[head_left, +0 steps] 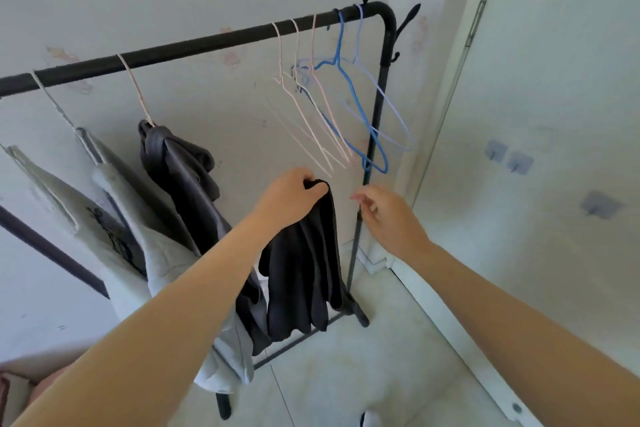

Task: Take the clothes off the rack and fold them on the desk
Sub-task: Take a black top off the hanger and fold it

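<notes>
The left hand grips the top edge of a black garment, fingers curled round a bunch of the cloth; the garment hangs free from this fist, in front of the rack's right half and below its top rail, on no hanger. The right hand is just beside the rack's right upright post; its fingers are loosely bent and a little apart, and I see nothing between them.

The step in hand, as I judge it, is to bring this garment to the desk; the desk is not in view, so I cannot say on which side of the rack it is.

To do it well, the right hand should take the same top edge a little apart from the left one, so that the cloth opens flat instead of hanging in a bunch; this makes the folding easier. The hem hangs near the rack's foot bar, so the garment should be lifted before turning away, or it may catch there. The empty hangers at the right end of the rail hang close above both hands; better to draw the hands back low, under them.

A dark grey garment and a light grey garment hang from the rack's left half, not yet taken.
</notes>
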Tool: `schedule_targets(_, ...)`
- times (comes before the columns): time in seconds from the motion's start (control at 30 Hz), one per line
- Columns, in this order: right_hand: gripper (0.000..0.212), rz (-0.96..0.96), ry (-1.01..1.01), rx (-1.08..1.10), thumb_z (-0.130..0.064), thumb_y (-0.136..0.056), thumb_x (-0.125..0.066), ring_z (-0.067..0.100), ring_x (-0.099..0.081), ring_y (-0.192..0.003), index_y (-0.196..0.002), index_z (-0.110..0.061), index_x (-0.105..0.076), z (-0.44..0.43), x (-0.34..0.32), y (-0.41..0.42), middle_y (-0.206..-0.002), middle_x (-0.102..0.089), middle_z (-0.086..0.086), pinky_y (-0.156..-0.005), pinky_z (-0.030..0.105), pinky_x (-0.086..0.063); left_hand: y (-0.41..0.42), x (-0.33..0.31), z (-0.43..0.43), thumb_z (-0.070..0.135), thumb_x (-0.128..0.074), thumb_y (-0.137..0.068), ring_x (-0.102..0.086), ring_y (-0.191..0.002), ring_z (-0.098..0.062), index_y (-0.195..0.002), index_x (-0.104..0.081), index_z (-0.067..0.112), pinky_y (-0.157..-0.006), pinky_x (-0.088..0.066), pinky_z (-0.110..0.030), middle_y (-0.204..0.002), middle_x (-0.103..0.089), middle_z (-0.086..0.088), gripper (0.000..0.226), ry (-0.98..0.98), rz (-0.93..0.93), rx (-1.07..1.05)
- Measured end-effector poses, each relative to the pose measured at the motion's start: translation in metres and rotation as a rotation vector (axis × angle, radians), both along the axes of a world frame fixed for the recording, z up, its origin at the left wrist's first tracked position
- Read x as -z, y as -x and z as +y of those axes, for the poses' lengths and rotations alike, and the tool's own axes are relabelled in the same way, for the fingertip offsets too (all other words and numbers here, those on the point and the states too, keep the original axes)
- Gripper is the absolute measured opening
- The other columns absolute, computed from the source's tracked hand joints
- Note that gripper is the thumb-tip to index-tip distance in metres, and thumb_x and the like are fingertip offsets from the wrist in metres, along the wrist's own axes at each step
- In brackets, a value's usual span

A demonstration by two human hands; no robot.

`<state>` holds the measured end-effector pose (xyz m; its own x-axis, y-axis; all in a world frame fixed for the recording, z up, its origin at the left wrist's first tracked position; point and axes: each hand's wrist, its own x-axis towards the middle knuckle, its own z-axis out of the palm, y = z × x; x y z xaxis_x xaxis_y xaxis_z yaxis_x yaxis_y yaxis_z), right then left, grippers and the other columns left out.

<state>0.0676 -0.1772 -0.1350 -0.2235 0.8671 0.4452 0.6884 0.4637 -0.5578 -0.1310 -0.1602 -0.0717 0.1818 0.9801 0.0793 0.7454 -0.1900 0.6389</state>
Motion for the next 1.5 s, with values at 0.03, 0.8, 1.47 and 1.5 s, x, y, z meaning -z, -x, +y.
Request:
schedule_targets(0.03,0.027,-0.012,0.067,0.031,0.003,-0.092,-0.048,0.002,-0.053,-0.083,-0.108,-0.011,-0.065,-0.016,0.012,-0.005,-0.099,-0.057,-0.007,-0.075,0.011,-0.038,-0.005,0.001,-0.007,0.027,-0.055,-0.091,-0.035,-0.057,-0.016,-0.067,-0.039,0.012,-0.056,-0.028,-0.029,-0.062,-0.036,-0.002,0.033,-0.011,-0.015,0.026)
schedule_targets(0.8,0.019,0.764,0.166,1.179,-0.015,-0.101,-0.046,0.019,-0.068,-0.071,-0.089,-0.004,-0.057,-0.464,0.075,-0.164,-0.085,-0.057,0.009,-0.057,0.024,-0.057,-0.191,0.028,-0.237,0.038,-0.052,-0.096,-0.039,-0.059,-0.013,-0.074,-0.047,0.012,-0.057,-0.031,-0.024,-0.064,-0.040,0.002,0.035,0.198,-0.069,0.733)
schedule_targets(1.47,0.018,0.222,-0.098,1.786,-0.014,-0.099,-0.045,0.014,-0.050,-0.086,-0.093,-0.014,-0.061,-0.927,-0.008,-0.290,-0.089,-0.060,-0.003,-0.072,0.016,-0.029,-0.419,0.044,-0.579,0.021,-0.063,-0.090,-0.057,-0.068,-0.014,-0.073,-0.064,0.019,-0.059,-0.037,-0.019,-0.067,-0.061,0.005,0.017,-0.003,-0.135,1.189)
schedule_targets(1.5,0.017,0.230,-0.096,1.811,-0.013,-0.099,-0.045,0.014,-0.050,-0.086,-0.093,-0.014,-0.061,-0.939,-0.009,-0.292,-0.089,-0.059,-0.002,-0.072,0.016,-0.028,-0.430,0.044,-0.593,0.026,-0.061,-0.092,-0.057,-0.070,-0.016,-0.076,-0.065,0.020,-0.060,-0.038,-0.023,-0.070,-0.062,0.005,0.017,-0.049,-0.137,1.184)
